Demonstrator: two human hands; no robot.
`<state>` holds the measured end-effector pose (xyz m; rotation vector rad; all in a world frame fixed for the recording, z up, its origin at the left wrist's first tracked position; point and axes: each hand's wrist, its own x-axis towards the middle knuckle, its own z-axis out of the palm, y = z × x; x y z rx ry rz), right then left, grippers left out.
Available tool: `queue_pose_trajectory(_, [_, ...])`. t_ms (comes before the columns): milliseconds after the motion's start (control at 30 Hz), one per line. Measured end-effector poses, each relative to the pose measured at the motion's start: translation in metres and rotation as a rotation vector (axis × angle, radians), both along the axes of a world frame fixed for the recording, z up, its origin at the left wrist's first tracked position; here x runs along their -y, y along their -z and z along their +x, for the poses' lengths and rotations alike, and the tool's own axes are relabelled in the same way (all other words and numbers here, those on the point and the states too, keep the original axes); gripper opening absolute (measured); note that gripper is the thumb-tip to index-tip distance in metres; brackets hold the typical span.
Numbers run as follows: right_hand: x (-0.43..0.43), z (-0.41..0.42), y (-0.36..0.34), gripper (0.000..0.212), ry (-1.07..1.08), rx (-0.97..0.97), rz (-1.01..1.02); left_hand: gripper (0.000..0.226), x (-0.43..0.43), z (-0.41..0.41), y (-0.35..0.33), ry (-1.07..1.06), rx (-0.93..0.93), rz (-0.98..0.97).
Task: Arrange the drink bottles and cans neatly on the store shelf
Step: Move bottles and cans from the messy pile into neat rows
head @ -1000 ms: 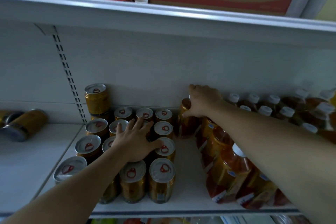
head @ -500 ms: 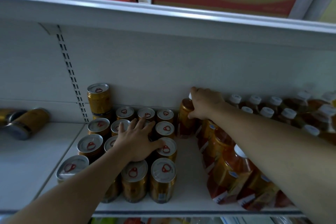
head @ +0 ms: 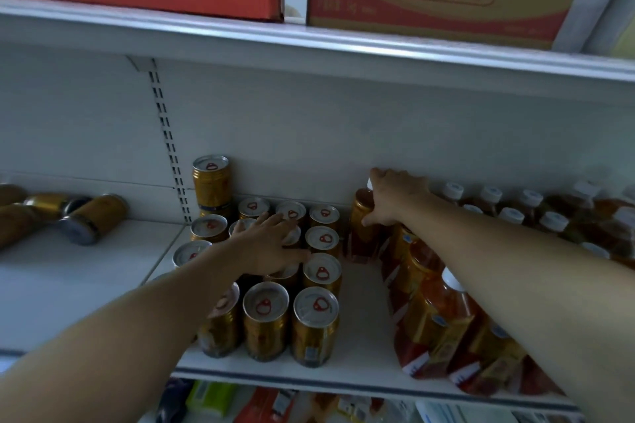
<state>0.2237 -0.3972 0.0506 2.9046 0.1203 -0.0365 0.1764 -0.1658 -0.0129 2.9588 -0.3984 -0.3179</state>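
The left hand [head: 271, 244] is lying flat on top of the short gold metal cans [head: 316, 323] with silver lids and red ring pulls. Its fingers are spread out and pressing down, not curling round any can. The right hand [head: 391, 197] is reaching to the back of the white metal shelf [head: 360, 288] and gripping the top of a tall plastic bottle [head: 362, 223] full of orange-brown drink. Its fingers are curling over the cap and its thumb is pressing on the side. That bottle is standing by the back wall, just beside the last row of cans. Because the hand is holding only the top, the bottom may swing and bump those cans. The right arm is also passing close over the line of white-capped bottles [head: 433, 312], and the front ones look like they are leaning. A nudge from the arm may tip them over or push them off the front edge. If the left hand is pushing too hard, the front cans may slide forward and fall. One gold can stacked on another [head: 210, 178] is standing high at the back, so a shake may knock it down. On the left, some fallen gold cans [head: 92, 218] are lying on their sides, and they may roll away.
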Motion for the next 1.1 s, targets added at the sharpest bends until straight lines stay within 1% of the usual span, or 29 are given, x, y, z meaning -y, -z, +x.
queue_pose_trajectory(67, [-0.009, -0.003, -0.007, 0.097, -0.016, 0.004, -0.006, 0.082, -0.019, -0.004, -0.014, 0.016, 0.052, -0.046])
queue_pose_trajectory(133, [-0.027, -0.007, -0.015, 0.092, -0.054, 0.026, -0.005, 0.08, -0.042, -0.012, -0.023, 0.078, 0.033, -0.041])
queue_pose_trajectory(167, [-0.039, -0.009, -0.02, 0.089, -0.073, 0.039, 0.006, 0.086, -0.056, -0.013, -0.024, 0.099, 0.004, -0.043])
queue_pose_trajectory(200, [-0.053, -0.011, -0.024, 0.087, -0.094, 0.049, 0.02, 0.101, -0.071, -0.015, -0.025, 0.091, -0.014, -0.069])
queue_pose_trajectory(233, [-0.07, -0.013, -0.028, 0.086, -0.118, 0.056, 0.035, 0.111, -0.085, -0.018, -0.027, 0.04, -0.009, -0.104])
queue_pose_trajectory(267, [-0.09, -0.016, -0.031, 0.084, -0.149, 0.063, 0.054, 0.11, -0.101, -0.025, -0.031, 0.003, 0.034, -0.143])
queue_pose_trajectory(333, [-0.134, -0.022, -0.036, 0.082, -0.225, 0.078, 0.096, 0.095, -0.132, -0.047, -0.045, -0.047, 0.091, -0.204])
queue_pose_trajectory(367, [-0.16, -0.025, -0.037, 0.081, -0.258, 0.084, 0.123, 0.087, -0.152, -0.057, -0.047, -0.095, 0.078, -0.217])
queue_pose_trajectory(433, [-0.215, -0.033, -0.039, 0.081, -0.305, 0.085, 0.189, 0.081, -0.199, -0.073, -0.046, -0.171, 0.076, -0.155])
queue_pose_trajectory(533, [-0.304, -0.043, -0.036, 0.078, -0.386, 0.073, 0.242, 0.078, -0.276, -0.1, -0.047, -0.237, 0.083, -0.131])
queue_pose_trajectory(633, [-0.392, -0.055, -0.027, 0.078, -0.459, 0.056, 0.268, 0.075, -0.353, -0.129, -0.048, -0.359, 0.087, -0.126])
queue_pose_trajectory(733, [-0.467, -0.066, -0.016, 0.079, -0.497, 0.011, 0.302, 0.077, -0.424, -0.152, -0.045, -0.475, 0.061, -0.155])
queue_pose_trajectory(800, [-0.509, -0.071, -0.009, 0.074, -0.519, -0.014, 0.32, 0.077, -0.467, -0.16, -0.04, -0.534, 0.022, -0.164])
queue_pose_trajectory(900, [-0.562, -0.07, 0.001, 0.069, -0.539, -0.067, 0.328, 0.079, -0.522, -0.161, -0.033, -0.598, 0.003, -0.191])
queue_pose_trajectory(1033, [-0.617, -0.048, 0.019, 0.065, -0.565, -0.109, 0.34, 0.078, -0.574, -0.139, -0.026, -0.645, -0.002, -0.226])
queue_pose_trajectory(1100, [-0.642, -0.031, 0.029, 0.068, -0.561, -0.125, 0.352, 0.078, -0.596, -0.121, -0.021, -0.67, -0.007, -0.218])
